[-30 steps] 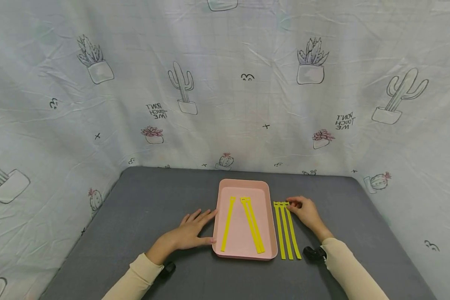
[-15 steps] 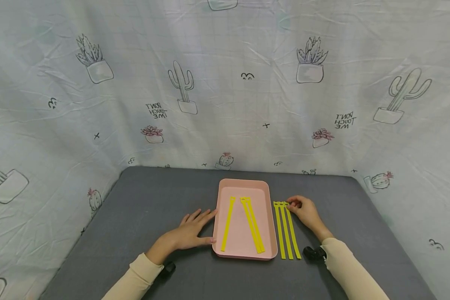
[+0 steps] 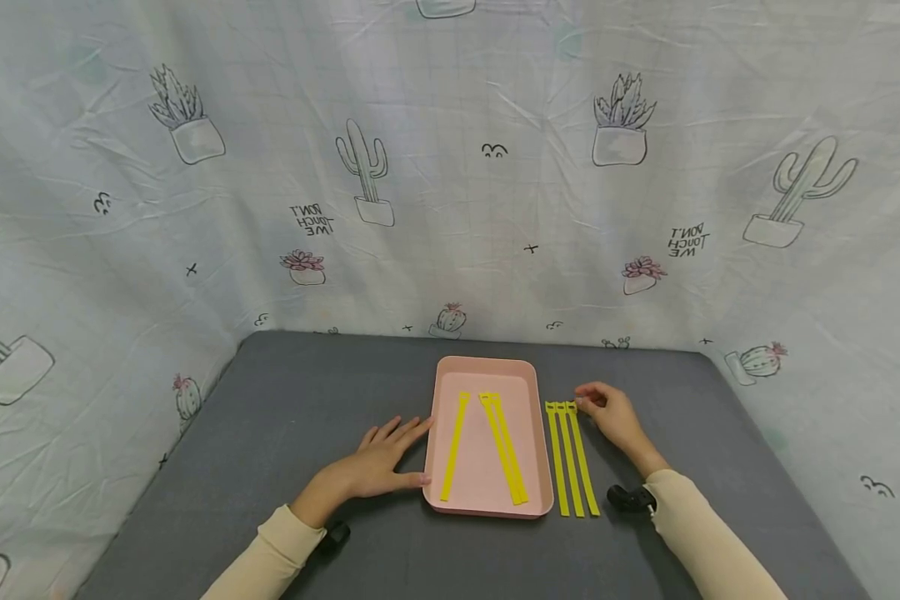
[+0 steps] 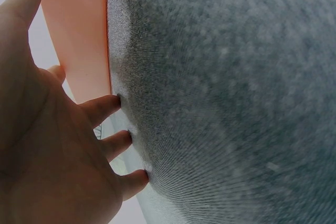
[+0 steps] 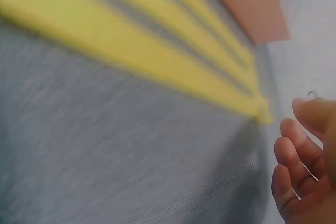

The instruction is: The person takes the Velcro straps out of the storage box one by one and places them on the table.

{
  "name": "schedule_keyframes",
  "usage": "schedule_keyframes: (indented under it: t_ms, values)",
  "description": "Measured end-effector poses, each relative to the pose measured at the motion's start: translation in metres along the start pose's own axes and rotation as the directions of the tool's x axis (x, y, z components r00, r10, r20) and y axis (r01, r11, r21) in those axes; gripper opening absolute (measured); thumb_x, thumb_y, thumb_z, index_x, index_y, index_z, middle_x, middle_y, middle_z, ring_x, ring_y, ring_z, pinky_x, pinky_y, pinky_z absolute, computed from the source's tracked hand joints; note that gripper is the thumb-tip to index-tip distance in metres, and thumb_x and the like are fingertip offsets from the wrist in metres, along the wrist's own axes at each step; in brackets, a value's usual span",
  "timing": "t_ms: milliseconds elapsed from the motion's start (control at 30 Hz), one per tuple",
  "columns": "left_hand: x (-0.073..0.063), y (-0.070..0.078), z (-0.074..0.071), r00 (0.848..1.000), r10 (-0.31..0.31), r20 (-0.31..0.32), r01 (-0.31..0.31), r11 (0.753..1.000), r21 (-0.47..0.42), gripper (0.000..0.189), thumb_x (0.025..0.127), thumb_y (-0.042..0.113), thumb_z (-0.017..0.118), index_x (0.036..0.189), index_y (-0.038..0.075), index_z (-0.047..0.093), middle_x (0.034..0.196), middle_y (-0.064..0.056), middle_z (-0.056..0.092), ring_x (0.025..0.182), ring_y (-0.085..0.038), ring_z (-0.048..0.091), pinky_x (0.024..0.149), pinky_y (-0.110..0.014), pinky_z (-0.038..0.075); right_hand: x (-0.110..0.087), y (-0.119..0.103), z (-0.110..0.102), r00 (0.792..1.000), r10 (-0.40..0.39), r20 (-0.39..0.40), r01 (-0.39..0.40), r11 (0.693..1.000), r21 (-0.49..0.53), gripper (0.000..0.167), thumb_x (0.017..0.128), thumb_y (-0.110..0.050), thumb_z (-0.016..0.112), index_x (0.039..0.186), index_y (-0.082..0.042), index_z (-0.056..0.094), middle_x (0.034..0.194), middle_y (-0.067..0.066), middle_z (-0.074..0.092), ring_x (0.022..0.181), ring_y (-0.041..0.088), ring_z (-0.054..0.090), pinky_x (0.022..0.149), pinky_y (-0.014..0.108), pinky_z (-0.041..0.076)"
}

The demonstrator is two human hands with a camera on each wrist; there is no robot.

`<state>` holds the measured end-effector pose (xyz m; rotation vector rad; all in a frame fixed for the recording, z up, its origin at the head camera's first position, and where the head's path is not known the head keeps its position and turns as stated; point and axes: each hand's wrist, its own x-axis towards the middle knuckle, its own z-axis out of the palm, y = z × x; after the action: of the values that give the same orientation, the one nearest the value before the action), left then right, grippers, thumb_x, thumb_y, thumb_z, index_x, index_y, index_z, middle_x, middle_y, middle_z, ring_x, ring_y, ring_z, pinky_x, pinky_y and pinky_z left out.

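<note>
A shallow pink tray [image 3: 487, 508] lies on the grey table. My left hand [image 3: 375, 468] is spread at its left side, with index finger and thumb against the wall; in the left wrist view the other fingertips touch the table. Inside the tray are one yellow cable strap [image 3: 453, 450] on the left and two overlapping straps [image 3: 507, 454] on the right. Three more yellow straps [image 3: 571, 458], slotted heads away from me, lie side by side right of the tray. My right hand [image 3: 618, 421] hovers loosely curled beside the rightmost strap's head [image 5: 262, 109], holding nothing.
Behind the table hangs a pale curtain [image 3: 495, 192] printed with cacti, which also closes off both sides. Black wrist cameras [image 3: 632, 498] sit under the sleeves.
My right hand's fingers have come off the head of the rightmost strap and moved slightly up and away. The straps, the tray and my left hand stay as they were.
</note>
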<state>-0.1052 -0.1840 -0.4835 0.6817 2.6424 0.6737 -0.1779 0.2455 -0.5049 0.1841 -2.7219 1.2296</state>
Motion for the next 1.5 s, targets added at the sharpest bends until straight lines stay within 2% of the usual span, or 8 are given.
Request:
schedule_keyframes:
  t_ms: [233,467,567,800,1000,1100,1300,1500]
  values:
    - [0.000,-0.001,0.000,1.000,0.000,0.013,0.000,1.000,-0.005,0.089,0.090,0.066,0.057,0.160,0.037,0.011,0.167,-0.009,0.018,0.154,-0.042,0.010,0.117,-0.071,0.008,0.009,-0.031,-0.006,0.999,-0.050,-0.015,0.051,0.997,0.057,0.024,0.097,-0.015,0.064,0.117,-0.002,0.068,0.099,0.014,0.069,0.077,0.004,0.057,0.067,0.021,0.049]
    - [0.000,-0.002,0.000,1.000,-0.006,0.008,0.006,1.000,-0.018,0.088,0.089,0.068,0.057,0.159,0.041,0.010,0.167,-0.007,0.018,0.155,-0.040,0.009,0.118,-0.070,0.007,0.015,-0.074,0.006,0.997,-0.063,0.048,0.056,0.987,0.151,0.030,0.099,-0.017,0.061,0.124,-0.001,0.065,0.105,0.017,0.067,0.090,0.031,0.060,0.072,0.023,0.047]
    - [0.001,-0.003,0.000,1.000,-0.004,0.008,0.004,1.000,-0.016,0.088,0.089,0.068,0.057,0.159,0.041,0.010,0.167,-0.006,0.018,0.155,-0.040,0.009,0.118,-0.070,0.006,0.017,-0.089,0.017,0.995,-0.070,0.069,0.057,0.982,0.178,0.030,0.099,-0.015,0.061,0.125,0.000,0.064,0.103,0.018,0.067,0.089,0.034,0.060,0.070,0.022,0.047]
    - [0.003,-0.001,-0.001,1.000,-0.002,0.005,0.002,1.000,-0.013,0.088,0.089,0.067,0.057,0.159,0.041,0.010,0.167,-0.006,0.018,0.155,-0.040,0.009,0.118,-0.070,0.007,0.017,-0.119,0.039,0.994,-0.032,0.100,0.006,0.970,0.243,0.030,0.096,-0.012,0.064,0.124,-0.001,0.066,0.101,0.018,0.069,0.089,0.032,0.065,0.069,0.021,0.051]
    - [0.002,0.001,-0.001,1.000,-0.007,0.006,0.007,1.000,-0.015,0.087,0.090,0.067,0.057,0.159,0.040,0.011,0.167,-0.007,0.018,0.155,-0.041,0.010,0.117,-0.071,0.008,0.020,-0.131,0.063,0.995,0.014,0.102,-0.038,0.970,0.239,0.029,0.093,-0.011,0.069,0.120,-0.002,0.069,0.101,0.016,0.068,0.085,0.020,0.061,0.075,0.023,0.049]
    - [0.002,0.001,-0.001,1.000,-0.011,0.005,0.011,1.000,-0.013,0.087,0.090,0.067,0.057,0.159,0.041,0.010,0.167,-0.007,0.018,0.155,-0.041,0.010,0.117,-0.071,0.007,0.025,-0.127,0.077,0.997,-0.022,0.075,0.003,0.971,0.241,0.027,0.090,-0.010,0.071,0.116,-0.002,0.071,0.099,0.013,0.069,0.082,0.016,0.060,0.076,0.023,0.049]
    - [0.003,0.000,-0.001,1.000,-0.005,0.003,0.005,1.000,-0.002,0.088,0.090,0.066,0.057,0.159,0.040,0.009,0.167,-0.008,0.019,0.154,-0.042,0.010,0.117,-0.071,0.008,0.030,-0.125,0.096,0.985,-0.173,-0.028,0.174,0.947,0.269,0.022,0.083,-0.001,0.077,0.104,0.005,0.074,0.087,0.018,0.073,0.068,0.021,0.065,0.065,0.021,0.053]
    - [0.003,0.001,-0.002,1.000,0.002,0.006,-0.002,1.000,0.000,0.087,0.091,0.066,0.056,0.159,0.038,0.010,0.167,-0.009,0.019,0.154,-0.043,0.011,0.117,-0.071,0.009,0.025,-0.129,0.108,0.998,0.002,0.059,-0.017,0.970,0.242,0.025,0.087,-0.014,0.076,0.108,-0.001,0.073,0.085,0.010,0.071,0.068,0.018,0.061,0.060,0.020,0.048]
